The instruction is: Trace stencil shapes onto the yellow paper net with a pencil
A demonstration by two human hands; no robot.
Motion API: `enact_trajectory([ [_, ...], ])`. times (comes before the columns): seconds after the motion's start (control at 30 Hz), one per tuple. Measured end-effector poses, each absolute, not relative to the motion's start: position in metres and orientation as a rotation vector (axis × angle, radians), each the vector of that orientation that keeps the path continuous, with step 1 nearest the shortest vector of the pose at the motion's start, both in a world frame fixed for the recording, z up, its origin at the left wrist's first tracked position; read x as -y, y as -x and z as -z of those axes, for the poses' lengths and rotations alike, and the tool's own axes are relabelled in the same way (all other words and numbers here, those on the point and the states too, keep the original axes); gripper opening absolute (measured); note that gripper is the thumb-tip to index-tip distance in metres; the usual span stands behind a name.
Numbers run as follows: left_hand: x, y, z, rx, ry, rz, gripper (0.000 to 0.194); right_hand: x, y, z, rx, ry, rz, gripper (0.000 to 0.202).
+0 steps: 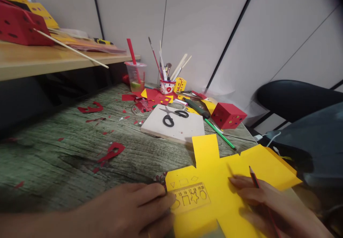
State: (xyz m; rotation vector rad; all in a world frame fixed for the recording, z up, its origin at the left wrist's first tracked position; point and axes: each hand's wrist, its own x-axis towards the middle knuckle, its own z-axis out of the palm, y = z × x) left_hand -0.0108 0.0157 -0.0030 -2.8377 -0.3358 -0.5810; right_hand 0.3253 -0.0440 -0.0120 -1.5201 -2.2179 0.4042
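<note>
A cross-shaped yellow card cutout (227, 181) lies at the near right of the table. On its left panel rests a clear stencil ruler (193, 197) with shape holes and printed numbers; a small triangle, rectangle and diamond are drawn just above it. My left hand (139, 209) holds the ruler's left end against the card, fingers bent and close together, covering part of it. My right hand (270, 202) is over the card's right side with a red pencil (254, 177) between its fingers, the sharpened tip pointing up and away from the card.
Black-handled scissors (174, 115) lie on a white board (160, 127). Beyond are a green pen (219, 133), a red paper cube (228, 115), a decorated cup (167, 87) of brushes and a drink cup (136, 77). Red scraps (111, 151) dot the left side, below a wooden shelf (53, 57).
</note>
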Motion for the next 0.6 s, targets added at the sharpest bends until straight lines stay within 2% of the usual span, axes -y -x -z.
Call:
enact_trajectory([
  [0.23, -0.021, 0.017, -0.008, 0.275, 2.804, 0.582, 0.021, 0.043, -0.322, 0.014, 2.078, 1.522, -0.412, 0.029],
  [0.6, -0.029, 0.026, -0.006, 0.229, 2.94, 0.529, 0.035, 0.044, -0.31, 0.007, 2.085, 1.531, -0.336, 0.028],
])
